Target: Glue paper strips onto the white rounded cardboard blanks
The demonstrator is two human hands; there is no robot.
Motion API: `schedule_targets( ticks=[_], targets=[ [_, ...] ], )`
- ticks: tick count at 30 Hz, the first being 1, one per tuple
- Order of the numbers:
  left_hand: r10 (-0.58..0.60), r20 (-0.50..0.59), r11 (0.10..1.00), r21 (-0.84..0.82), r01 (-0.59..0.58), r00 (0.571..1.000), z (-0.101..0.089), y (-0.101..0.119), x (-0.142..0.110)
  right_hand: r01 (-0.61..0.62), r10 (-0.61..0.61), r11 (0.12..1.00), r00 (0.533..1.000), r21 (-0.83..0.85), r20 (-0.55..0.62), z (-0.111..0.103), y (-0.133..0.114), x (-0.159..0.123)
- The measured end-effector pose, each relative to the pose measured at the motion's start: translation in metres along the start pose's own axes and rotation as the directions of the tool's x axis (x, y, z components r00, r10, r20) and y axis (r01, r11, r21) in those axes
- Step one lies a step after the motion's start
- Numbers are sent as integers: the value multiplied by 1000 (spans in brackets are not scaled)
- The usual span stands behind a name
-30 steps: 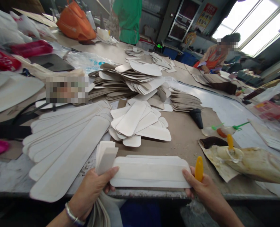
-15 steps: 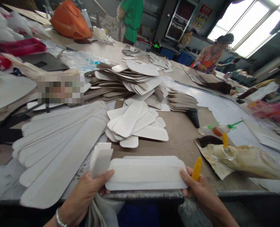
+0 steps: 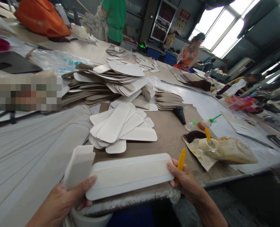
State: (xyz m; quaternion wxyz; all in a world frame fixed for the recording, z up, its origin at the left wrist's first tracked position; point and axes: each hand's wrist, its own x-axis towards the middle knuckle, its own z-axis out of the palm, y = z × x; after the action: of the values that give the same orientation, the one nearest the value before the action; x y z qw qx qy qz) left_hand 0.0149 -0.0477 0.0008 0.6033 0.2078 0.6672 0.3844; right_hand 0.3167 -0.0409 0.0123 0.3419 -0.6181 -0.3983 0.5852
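A long cream strip with rounded corners (image 3: 130, 175) lies across the table's front edge, held at both ends. My left hand (image 3: 61, 201) pinches its left end with the thumb on top and also grips a small stack of cream pieces (image 3: 79, 165) standing upright. My right hand (image 3: 186, 183) holds the strip's right end and has a yellow-handled tool (image 3: 181, 160) tucked in its fingers.
A fan of long cream strips (image 3: 31, 151) spreads to the left. Piles of shorter rounded pieces (image 3: 121, 126) and tan stacks (image 3: 107, 82) sit behind. A glue-stained sheet with a yellow-tipped tool (image 3: 220, 149) lies right. Other people stand at the table's far end.
The view has swung to the right and the strip now sits tilted, its left end lower. Both hands keep the same hold on the strip.
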Motion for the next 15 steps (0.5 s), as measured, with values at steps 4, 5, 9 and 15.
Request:
schedule_targets(
  ticks=[4, 5, 9, 15],
  targets=[
    [-53, 43, 999, -3, 53, 998, 3, 38, 8, 75, -69, 993, 995, 85, -74, 4, -25, 21],
    [-59, 33, 998, -20, 59, 998, 4, 51, 12, 125, -113, 986, 987, 106, -116, 5, -33, 27],
    [65, -59, 998, 15, -64, 996, 6, 85, 32, 311, -259, 940, 918, 143, -299, 3, -53, 38],
    [14, 76, 964, 262, -33, 997, -3, 39, 40, 285, -169, 902, 925, 324, -340, -4, -40, 19]
  ],
)
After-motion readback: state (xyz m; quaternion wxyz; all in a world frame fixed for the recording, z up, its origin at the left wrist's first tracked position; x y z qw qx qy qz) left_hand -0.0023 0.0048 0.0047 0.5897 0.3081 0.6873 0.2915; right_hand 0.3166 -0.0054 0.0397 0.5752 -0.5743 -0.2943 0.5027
